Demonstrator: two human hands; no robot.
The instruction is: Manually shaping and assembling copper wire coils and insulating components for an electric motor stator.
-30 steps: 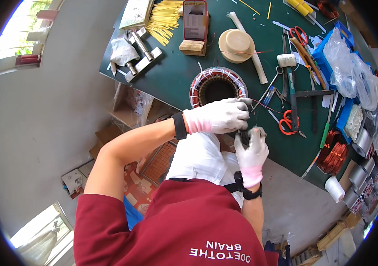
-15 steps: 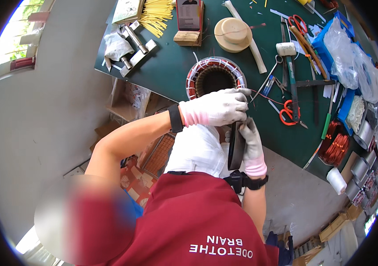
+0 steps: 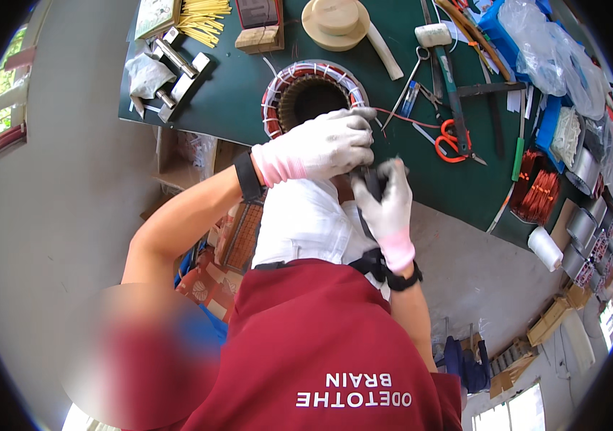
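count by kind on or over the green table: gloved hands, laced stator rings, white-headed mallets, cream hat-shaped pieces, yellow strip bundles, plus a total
Gloved hands: 2 (left, right)
Laced stator ring: 1
White-headed mallet: 1
Cream hat-shaped piece: 1
Yellow strip bundle: 1
Total: 6

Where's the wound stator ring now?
In the head view's upper middle, the wound stator ring sits on the green table, partly hidden by the left hand.

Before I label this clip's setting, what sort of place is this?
Probably a motor-winding workshop, going by the ring with laced windings, the white-headed mallet and the copper-coloured wire coils.
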